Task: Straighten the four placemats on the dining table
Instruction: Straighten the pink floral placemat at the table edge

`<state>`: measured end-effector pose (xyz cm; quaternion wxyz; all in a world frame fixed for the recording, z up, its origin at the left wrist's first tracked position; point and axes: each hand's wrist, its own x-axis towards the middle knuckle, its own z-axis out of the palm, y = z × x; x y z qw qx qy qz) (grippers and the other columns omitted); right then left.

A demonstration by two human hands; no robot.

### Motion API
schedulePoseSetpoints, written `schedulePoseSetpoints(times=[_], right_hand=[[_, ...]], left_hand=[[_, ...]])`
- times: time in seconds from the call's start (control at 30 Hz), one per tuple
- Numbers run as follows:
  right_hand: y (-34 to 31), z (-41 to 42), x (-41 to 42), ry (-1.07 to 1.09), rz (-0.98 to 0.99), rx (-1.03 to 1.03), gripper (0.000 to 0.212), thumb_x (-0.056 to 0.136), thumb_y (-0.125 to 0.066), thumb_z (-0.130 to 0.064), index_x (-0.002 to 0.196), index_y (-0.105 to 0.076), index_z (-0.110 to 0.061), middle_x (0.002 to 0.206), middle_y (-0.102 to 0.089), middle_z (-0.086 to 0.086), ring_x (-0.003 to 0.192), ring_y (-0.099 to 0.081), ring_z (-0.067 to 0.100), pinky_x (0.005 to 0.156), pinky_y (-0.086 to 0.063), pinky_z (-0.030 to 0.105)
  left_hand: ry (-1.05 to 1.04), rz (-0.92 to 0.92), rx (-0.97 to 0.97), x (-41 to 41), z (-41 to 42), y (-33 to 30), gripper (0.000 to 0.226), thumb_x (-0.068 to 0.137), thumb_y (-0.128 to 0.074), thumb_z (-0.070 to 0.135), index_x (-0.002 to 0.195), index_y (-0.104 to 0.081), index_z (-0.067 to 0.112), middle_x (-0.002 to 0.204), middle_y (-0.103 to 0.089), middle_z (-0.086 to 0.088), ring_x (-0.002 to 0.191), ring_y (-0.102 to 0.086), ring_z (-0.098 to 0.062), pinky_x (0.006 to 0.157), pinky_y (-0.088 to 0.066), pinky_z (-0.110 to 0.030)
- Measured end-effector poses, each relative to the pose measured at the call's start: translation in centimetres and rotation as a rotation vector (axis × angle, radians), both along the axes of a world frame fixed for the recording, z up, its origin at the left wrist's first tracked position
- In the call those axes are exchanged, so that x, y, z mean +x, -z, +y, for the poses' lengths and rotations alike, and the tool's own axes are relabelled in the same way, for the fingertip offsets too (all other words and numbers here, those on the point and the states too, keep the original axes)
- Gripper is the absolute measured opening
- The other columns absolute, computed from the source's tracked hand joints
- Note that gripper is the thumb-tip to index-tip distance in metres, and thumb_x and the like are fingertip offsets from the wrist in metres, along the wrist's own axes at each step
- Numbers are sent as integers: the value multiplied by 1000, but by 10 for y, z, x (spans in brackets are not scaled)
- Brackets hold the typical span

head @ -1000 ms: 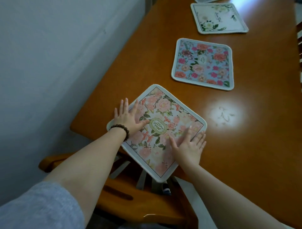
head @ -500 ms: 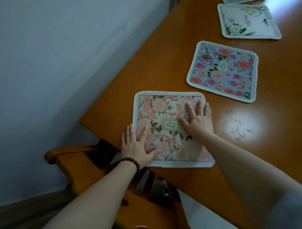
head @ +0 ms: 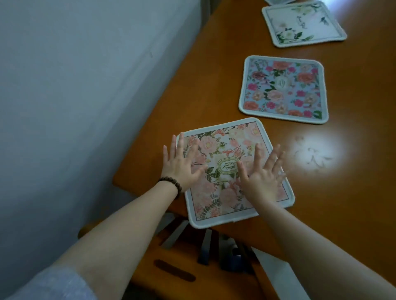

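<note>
The nearest placemat (head: pixel 227 145), pink floral with a gold oval in the middle, lies at the table's near corner, its front edge slightly over the table edge. My left hand (head: pixel 181 164), with a bead bracelet on the wrist, rests flat on its left side with fingers spread. My right hand (head: pixel 262 173) is flat on its right side, fingers apart and blurred. A blue floral placemat (head: pixel 282 88) lies beyond it. Further back is a white placemat with green leaves (head: pixel 302 23). Only a corner of a fourth mat (head: pixel 276 1) shows at the top edge.
The orange wooden table (head: pixel 353 192) runs away from me along a grey wall (head: pixel 75 85) on the left. A wooden chair (head: pixel 192 267) is tucked under the near table edge. A bright light reflection (head: pixel 315 157) lies on the tabletop right of the near mat.
The pink mat has turned from a diamond angle to nearly square with the table edge. Both hands shifted on it: the left went up its left side, the right came down its right side.
</note>
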<state>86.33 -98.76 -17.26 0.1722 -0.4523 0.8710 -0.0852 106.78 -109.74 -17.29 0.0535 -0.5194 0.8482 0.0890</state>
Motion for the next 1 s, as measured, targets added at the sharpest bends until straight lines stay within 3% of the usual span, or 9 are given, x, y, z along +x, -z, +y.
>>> schedulePoseSetpoints(times=[0.23,0.33,0.47,0.6,0.73,1.0], right_hand=[[14,40,59,298,-90,82,69,86,-2,-73,143,22,-44,146,43,2,133,41,24,108,13,64],[19,46,76,380,-86,112,67,88,-4,-72,142,23,-45,145,43,3,133,41,27,106,20,61],[24,45,82,464,-124,118,67,88,-6,-72,141,23,-45,149,36,9,137,32,35,108,20,57],[32,45,75,406,-70,145,69,90,-10,-68,147,15,-38,153,27,15,137,32,34,110,20,51],[39,41,58,314,-6,175,70,87,-2,-71,146,16,-37,153,27,16,136,34,34,109,22,51],[37,14,-4,-82,100,180,70,83,5,-77,145,17,-45,153,28,7,137,33,27,110,21,48]], left_hand=[[315,-54,-24,-16,-68,4,80,81,-14,77,147,12,40,158,18,-5,142,23,-25,113,7,-54],[374,-73,1,-30,-87,9,80,80,-10,79,145,16,42,158,17,-3,142,21,-25,114,6,-54],[397,-87,107,-41,-96,24,80,82,-21,78,147,10,43,159,16,-1,144,16,-23,115,4,-49],[430,-78,98,-37,-92,34,78,82,-23,78,148,2,44,160,7,0,145,9,-20,116,3,-45],[380,-25,104,-14,-78,35,79,81,-23,79,149,-1,43,160,3,-4,145,5,-19,116,2,-40],[240,-2,167,54,-20,29,85,79,-32,79,149,1,44,159,5,-13,145,7,-24,116,3,-42]])
